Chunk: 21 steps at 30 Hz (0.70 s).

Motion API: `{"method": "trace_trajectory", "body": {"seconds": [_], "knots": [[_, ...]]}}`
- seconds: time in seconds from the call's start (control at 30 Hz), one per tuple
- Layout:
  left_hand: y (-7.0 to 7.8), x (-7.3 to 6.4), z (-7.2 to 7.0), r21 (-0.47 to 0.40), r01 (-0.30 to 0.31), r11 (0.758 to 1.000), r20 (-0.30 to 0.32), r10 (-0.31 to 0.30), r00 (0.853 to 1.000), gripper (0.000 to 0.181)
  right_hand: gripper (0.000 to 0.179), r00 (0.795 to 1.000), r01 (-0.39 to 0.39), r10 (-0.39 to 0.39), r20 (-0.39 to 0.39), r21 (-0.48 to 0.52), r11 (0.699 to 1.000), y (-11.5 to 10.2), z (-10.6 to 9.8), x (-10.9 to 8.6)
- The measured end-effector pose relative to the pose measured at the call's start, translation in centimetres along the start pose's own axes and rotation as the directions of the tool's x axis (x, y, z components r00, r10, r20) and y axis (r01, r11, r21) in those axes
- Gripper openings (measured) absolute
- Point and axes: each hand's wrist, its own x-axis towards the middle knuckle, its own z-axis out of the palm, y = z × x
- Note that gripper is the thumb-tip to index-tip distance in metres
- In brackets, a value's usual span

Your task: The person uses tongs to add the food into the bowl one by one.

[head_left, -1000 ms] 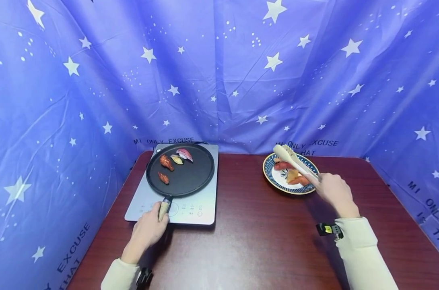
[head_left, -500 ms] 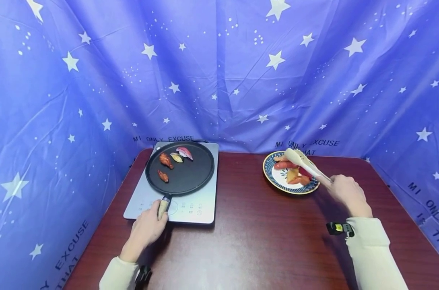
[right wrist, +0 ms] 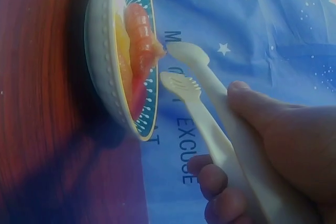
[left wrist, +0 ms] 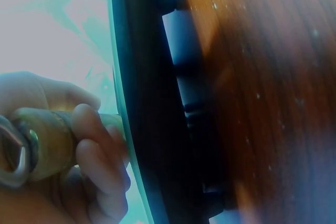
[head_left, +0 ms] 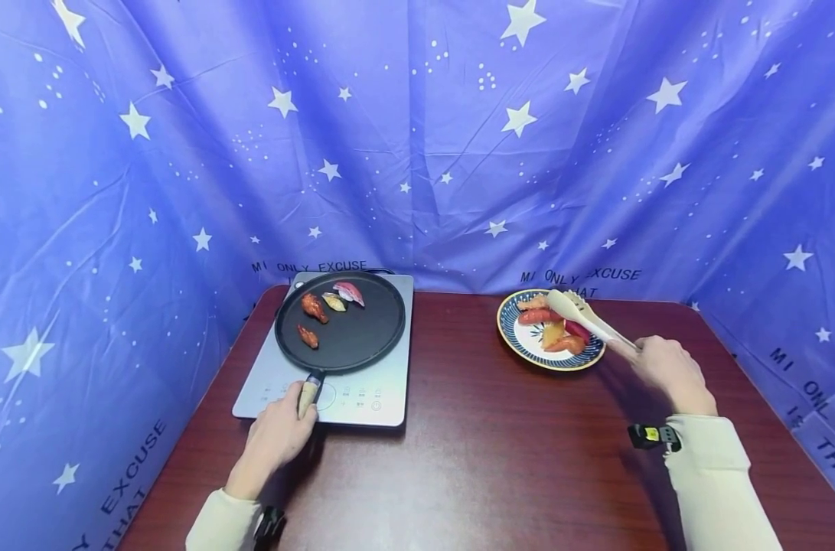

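In the head view my left hand (head_left: 279,432) grips the wooden handle (head_left: 308,392) of a round black frying pan (head_left: 369,333). The left wrist view also has the fingers curled round that handle (left wrist: 50,142), which ends in a metal ring. Two browned chicken pieces (head_left: 314,308), a yellowish piece (head_left: 334,301) and a pink-and-white piece (head_left: 349,293) lie in the pan's left half. My right hand (head_left: 673,373) holds cream-coloured food tongs (right wrist: 212,90) over a patterned plate (head_left: 508,333). Their two tips are apart, with nothing between them, near an orange-red piece (right wrist: 140,35).
The pan stands on a silver induction cooker (head_left: 389,383) at the table's back left. Several red, orange and yellow food pieces (head_left: 537,316) lie on the plate, at the back right of the dark red table (head_left: 472,459). A blue star-patterned curtain (head_left: 451,191) hangs right behind.
My right hand and the tongs have moved a little to the right and down over the plate. The left hand keeps its hold on the pan handle, and the pan stays in place.
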Motion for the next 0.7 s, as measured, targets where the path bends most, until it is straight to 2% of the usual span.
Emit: {"method": "trace_trajectory", "body": {"seconds": [0.23,0.5,0.7], "knots": [[0.04,0.16,0.02,0.003,0.004,1.0,0.013,-0.004,1.0,0.047,0.068,0.996,0.026,-0.024,0.084,-0.016,1.0,0.16,0.07,0.16],[-0.14,0.23,0.07,0.005,0.004,1.0,0.01,-0.004,1.0,0.046,0.058,0.993,0.069,-0.067,0.101,-0.018,0.997,-0.12,-0.29,-0.11],[-0.17,0.25,0.08,0.006,0.004,1.0,0.013,-0.004,1.0,0.047,0.061,0.992,0.06,-0.057,0.111,-0.019,0.998,0.06,-0.32,-0.15]]}}
